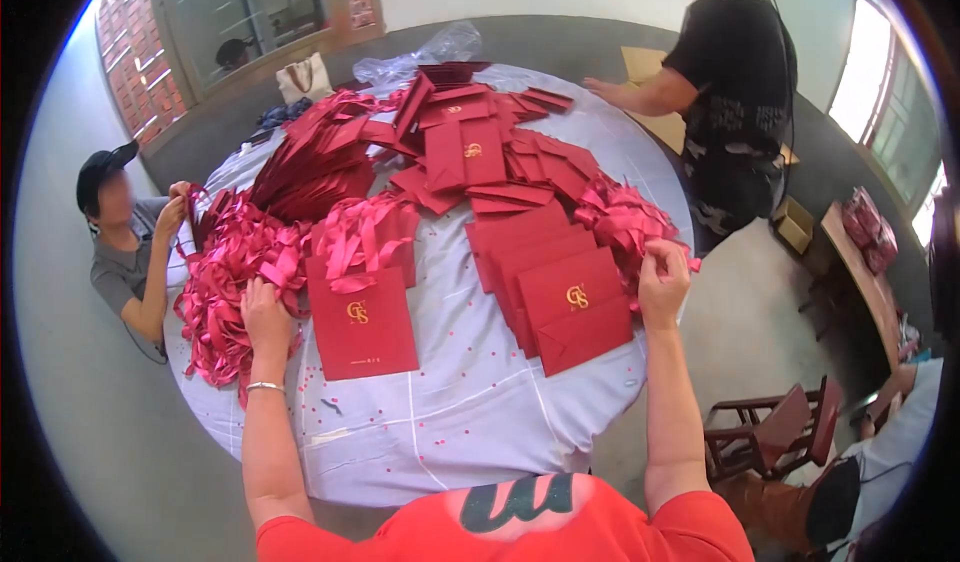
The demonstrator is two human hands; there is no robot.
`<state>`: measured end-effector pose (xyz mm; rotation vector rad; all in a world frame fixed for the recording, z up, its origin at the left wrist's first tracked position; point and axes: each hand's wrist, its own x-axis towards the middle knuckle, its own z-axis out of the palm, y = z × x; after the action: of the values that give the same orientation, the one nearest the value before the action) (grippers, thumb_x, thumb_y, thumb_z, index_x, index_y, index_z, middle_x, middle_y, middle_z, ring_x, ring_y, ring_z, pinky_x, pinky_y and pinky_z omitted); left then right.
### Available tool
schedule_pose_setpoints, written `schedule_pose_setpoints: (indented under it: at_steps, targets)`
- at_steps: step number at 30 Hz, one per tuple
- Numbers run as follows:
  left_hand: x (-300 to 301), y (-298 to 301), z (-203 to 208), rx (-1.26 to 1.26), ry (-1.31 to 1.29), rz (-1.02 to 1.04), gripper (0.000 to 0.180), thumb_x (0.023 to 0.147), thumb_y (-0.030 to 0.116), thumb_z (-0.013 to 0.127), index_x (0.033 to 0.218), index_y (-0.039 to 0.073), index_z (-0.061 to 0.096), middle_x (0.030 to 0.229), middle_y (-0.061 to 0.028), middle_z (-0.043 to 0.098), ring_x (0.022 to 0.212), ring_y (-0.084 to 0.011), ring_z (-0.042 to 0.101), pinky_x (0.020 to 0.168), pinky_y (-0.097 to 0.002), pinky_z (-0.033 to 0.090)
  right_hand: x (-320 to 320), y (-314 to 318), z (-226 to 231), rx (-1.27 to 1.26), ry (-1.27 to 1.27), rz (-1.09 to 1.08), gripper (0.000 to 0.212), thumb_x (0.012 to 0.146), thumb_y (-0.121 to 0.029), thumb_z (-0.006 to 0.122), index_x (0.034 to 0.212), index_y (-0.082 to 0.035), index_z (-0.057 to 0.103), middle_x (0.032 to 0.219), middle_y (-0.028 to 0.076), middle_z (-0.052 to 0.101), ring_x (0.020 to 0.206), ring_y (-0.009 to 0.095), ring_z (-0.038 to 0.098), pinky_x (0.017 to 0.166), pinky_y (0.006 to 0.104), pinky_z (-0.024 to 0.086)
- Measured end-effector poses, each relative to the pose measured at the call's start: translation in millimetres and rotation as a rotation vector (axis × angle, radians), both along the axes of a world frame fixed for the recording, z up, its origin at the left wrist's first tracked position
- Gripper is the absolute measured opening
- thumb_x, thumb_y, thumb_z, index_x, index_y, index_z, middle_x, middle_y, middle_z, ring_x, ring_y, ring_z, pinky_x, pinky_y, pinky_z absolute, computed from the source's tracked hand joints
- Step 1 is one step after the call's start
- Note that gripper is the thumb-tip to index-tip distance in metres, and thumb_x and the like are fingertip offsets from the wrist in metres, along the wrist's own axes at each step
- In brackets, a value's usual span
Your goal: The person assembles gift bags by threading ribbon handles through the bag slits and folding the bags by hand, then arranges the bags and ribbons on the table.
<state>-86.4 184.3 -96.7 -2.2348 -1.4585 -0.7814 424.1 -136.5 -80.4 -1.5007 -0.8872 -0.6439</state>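
Note:
My left hand [264,314] reaches into a big tangled heap of pink ribbons [225,307], its fingers closing on a ribbon there. My right hand [663,280] is pinched on a pink ribbon at the edge of a smaller ribbon heap [620,210]. Between my hands, a flat dark red paper bag [362,334] with a gold emblem lies with pink ribbon handles [355,237] at its top. To its right, an overlapping row of dark red bags [577,307] carries the same emblem on its front one.
The round table's white cloth [440,442] is dotted with small red bits. More red bag stacks [320,162] cover the far side. A capped person [130,232] handles ribbon at left; another in black [735,102] stands far right. A wooden chair [785,432] is at lower right.

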Motion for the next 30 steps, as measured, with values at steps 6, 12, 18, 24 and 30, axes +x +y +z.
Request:
schedule_pose_setpoints:
  at_steps: [6, 12, 18, 24, 30]
  targets:
    - [5.0, -4.8, 19.7, 0.008, -0.138, -0.124, 0.010, 0.086, 0.001, 0.054, 0.096, -0.002, 0.057, 0.100, -0.0191, 0.061, 0.098, -0.0389, 0.058, 0.085, -0.0465, 0.045, 9.9, -7.8, -0.1, 0.082, -0.015, -0.122, 0.014, 0.082, 0.003, 0.063, 0.095, -0.001, 0.066, 0.096, 0.011, 0.066, 0.087, 0.023, 0.063, 0.076, 0.0298, 0.051]
    - [3.1, -3.9, 31.8, 0.007, -0.368, -0.068, 0.016, 0.089, 0.009, 0.048, 0.099, 0.004, 0.060, 0.086, -0.0273, 0.065, 0.083, -0.0473, 0.064, 0.071, -0.0571, 0.050, 24.0, 5.6, -16.5, -0.125, -0.127, -0.186, 0.018, 0.085, -0.013, 0.067, 0.101, -0.004, 0.067, 0.103, 0.016, 0.067, 0.100, 0.034, 0.062, 0.090, 0.0402, 0.049]
    - [-15.0, -2.9, 60.7, 0.056, -0.806, -0.095, 0.022, 0.096, 0.017, 0.053, 0.106, -0.001, 0.060, 0.092, -0.0302, 0.065, 0.090, -0.0482, 0.063, 0.075, -0.0538, 0.049, 24.1, -1.1, -13.3, -0.148, -0.169, -0.172, 0.018, 0.091, -0.012, 0.062, 0.104, 0.000, 0.065, 0.108, 0.015, 0.064, 0.104, 0.030, 0.060, 0.090, 0.0369, 0.048]
    - [-24.8, -21.7, 77.9, 0.000, -1.215, -0.251, 0.026, 0.096, 0.016, 0.055, 0.111, -0.004, 0.060, 0.098, -0.0227, 0.069, 0.092, -0.0366, 0.067, 0.081, -0.0412, 0.051, 21.0, 9.0, -10.9, -0.106, -0.216, -0.127, 0.017, 0.092, -0.010, 0.061, 0.105, 0.001, 0.065, 0.108, 0.016, 0.064, 0.104, 0.030, 0.059, 0.092, 0.0368, 0.047]
    - [-11.2, -29.8, 85.7, 0.197, -1.026, -0.319, 0.020, 0.096, 0.015, 0.056, 0.109, 0.000, 0.059, 0.095, -0.0261, 0.067, 0.092, -0.0432, 0.065, 0.076, -0.0461, 0.051, -0.7, -6.6, 17.4, 0.028, -0.216, -0.051, 0.018, 0.091, -0.003, 0.063, 0.108, 0.002, 0.063, 0.114, 0.014, 0.061, 0.108, 0.024, 0.059, 0.096, 0.0342, 0.047]
